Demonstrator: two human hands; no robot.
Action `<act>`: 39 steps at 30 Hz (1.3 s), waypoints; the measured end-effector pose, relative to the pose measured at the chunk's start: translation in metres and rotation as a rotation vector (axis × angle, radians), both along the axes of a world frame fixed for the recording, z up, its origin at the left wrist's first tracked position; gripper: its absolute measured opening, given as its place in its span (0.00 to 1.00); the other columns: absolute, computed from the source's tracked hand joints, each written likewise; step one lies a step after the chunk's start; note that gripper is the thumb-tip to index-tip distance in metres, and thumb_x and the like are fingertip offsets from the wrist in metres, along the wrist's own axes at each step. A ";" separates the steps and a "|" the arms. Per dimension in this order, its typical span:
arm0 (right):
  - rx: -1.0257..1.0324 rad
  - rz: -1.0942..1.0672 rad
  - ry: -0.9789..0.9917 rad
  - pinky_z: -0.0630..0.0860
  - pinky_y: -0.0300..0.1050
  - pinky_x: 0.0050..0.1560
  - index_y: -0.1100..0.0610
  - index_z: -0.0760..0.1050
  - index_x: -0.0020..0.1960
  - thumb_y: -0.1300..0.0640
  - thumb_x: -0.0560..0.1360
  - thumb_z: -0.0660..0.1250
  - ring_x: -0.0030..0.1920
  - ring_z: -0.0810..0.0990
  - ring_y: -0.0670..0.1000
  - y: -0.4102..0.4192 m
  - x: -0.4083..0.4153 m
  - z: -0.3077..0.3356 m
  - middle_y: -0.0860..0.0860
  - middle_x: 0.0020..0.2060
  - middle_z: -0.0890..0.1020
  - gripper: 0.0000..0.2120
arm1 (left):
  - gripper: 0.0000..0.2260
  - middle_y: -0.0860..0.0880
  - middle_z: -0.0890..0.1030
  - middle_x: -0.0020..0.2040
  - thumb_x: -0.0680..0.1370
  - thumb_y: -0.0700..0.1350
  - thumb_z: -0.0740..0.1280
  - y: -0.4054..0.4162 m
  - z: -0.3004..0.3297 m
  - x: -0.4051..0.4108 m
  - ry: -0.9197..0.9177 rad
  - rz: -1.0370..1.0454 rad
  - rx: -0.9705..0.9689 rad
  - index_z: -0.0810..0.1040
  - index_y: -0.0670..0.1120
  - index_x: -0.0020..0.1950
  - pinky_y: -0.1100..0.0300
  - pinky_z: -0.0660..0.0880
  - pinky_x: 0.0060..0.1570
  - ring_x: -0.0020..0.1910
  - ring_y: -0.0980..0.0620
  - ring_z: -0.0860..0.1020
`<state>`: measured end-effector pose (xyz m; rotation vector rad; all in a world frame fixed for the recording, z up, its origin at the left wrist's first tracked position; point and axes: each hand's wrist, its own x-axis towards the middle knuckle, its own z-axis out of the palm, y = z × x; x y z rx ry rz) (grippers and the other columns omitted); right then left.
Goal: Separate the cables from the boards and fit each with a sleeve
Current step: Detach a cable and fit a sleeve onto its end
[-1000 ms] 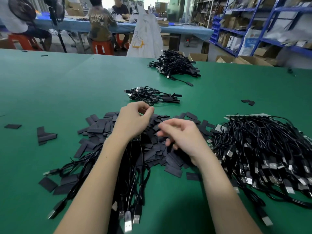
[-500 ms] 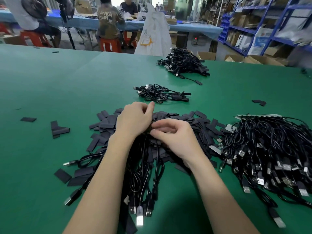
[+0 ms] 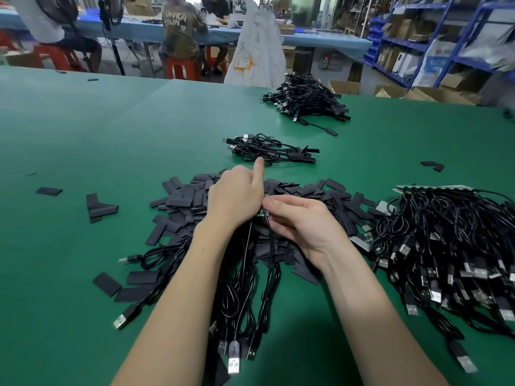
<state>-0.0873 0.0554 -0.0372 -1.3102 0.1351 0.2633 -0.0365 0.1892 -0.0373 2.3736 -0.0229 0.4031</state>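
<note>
My left hand (image 3: 237,196) and my right hand (image 3: 301,221) meet over a heap of flat black sleeves (image 3: 195,201) on the green table (image 3: 83,140). Between them sits a small green board (image 3: 263,211) with black cables (image 3: 250,288) hanging toward me, their USB plugs (image 3: 233,363) near the front edge. The left hand grips the board's left side with its thumb pointing up. The right hand's fingertips pinch the board's right side. Most of the board is hidden by the fingers.
A big tangle of black USB cables (image 3: 451,246) lies at the right. A small bundle of cables (image 3: 267,150) and a larger pile (image 3: 306,98) lie farther back. Loose sleeves (image 3: 99,207) are scattered at left. People sit at a blue table (image 3: 320,40) behind.
My hands have come together from slightly apart and now both hold the board. The left thumb has lifted upward. The head view has shifted a little.
</note>
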 end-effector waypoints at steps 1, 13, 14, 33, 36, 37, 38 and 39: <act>0.035 -0.002 0.013 0.80 0.34 0.37 0.59 0.85 0.42 0.64 0.73 0.75 0.33 0.81 0.43 -0.001 0.001 0.000 0.50 0.36 0.85 0.02 | 0.31 0.49 0.75 0.28 0.85 0.61 0.49 0.000 0.000 0.000 0.007 -0.013 -0.002 0.67 0.44 0.27 0.50 0.73 0.44 0.32 0.46 0.73; 0.045 0.067 0.012 0.80 0.36 0.37 0.56 0.86 0.45 0.59 0.70 0.77 0.34 0.81 0.44 -0.022 0.002 0.014 0.51 0.39 0.85 0.04 | 0.33 0.47 0.78 0.29 0.84 0.63 0.51 0.012 0.007 0.005 0.061 -0.026 0.028 0.78 0.42 0.32 0.54 0.73 0.42 0.37 0.42 0.78; 0.021 0.063 0.008 0.80 0.36 0.37 0.56 0.86 0.47 0.58 0.69 0.78 0.35 0.82 0.44 -0.030 0.003 0.017 0.51 0.40 0.85 0.08 | 0.32 0.46 0.80 0.31 0.83 0.63 0.52 0.015 0.007 0.005 0.053 -0.001 0.072 0.80 0.41 0.36 0.56 0.72 0.40 0.38 0.44 0.79; -0.876 -0.195 -0.445 0.80 0.43 0.49 0.46 0.81 0.44 0.57 0.77 0.69 0.44 0.85 0.44 -0.054 0.024 0.003 0.43 0.40 0.87 0.06 | 0.06 0.39 0.80 0.41 0.78 0.31 0.69 -0.022 0.013 -0.010 0.376 -0.274 -0.864 0.76 0.40 0.51 0.60 0.82 0.36 0.30 0.52 0.80; -1.168 -0.081 -0.496 0.77 0.44 0.54 0.39 0.79 0.45 0.56 0.75 0.67 0.49 0.81 0.45 -0.051 0.042 0.017 0.37 0.47 0.84 0.11 | 0.10 0.40 0.78 0.42 0.79 0.31 0.67 -0.023 0.010 -0.010 0.346 -0.214 -0.901 0.70 0.40 0.55 0.54 0.84 0.36 0.30 0.51 0.81; -1.235 0.001 -0.471 0.77 0.46 0.55 0.37 0.79 0.47 0.57 0.75 0.66 0.52 0.80 0.46 -0.049 0.049 0.022 0.37 0.50 0.83 0.13 | 0.10 0.40 0.78 0.42 0.79 0.31 0.66 -0.023 0.009 -0.010 0.344 -0.212 -0.899 0.69 0.41 0.56 0.53 0.84 0.36 0.31 0.50 0.82; -1.286 0.088 -0.438 0.77 0.47 0.57 0.36 0.78 0.48 0.58 0.74 0.66 0.54 0.79 0.47 -0.047 0.056 0.026 0.38 0.53 0.82 0.15 | 0.11 0.40 0.78 0.42 0.79 0.31 0.66 -0.023 0.008 -0.010 0.343 -0.213 -0.898 0.69 0.42 0.56 0.53 0.84 0.37 0.32 0.50 0.82; -1.321 0.166 -0.409 0.77 0.48 0.59 0.35 0.77 0.48 0.58 0.74 0.66 0.55 0.79 0.48 -0.045 0.061 0.029 0.39 0.55 0.82 0.16 | 0.10 0.40 0.78 0.43 0.79 0.31 0.66 -0.022 0.008 -0.010 0.339 -0.214 -0.897 0.69 0.42 0.55 0.54 0.84 0.36 0.32 0.50 0.81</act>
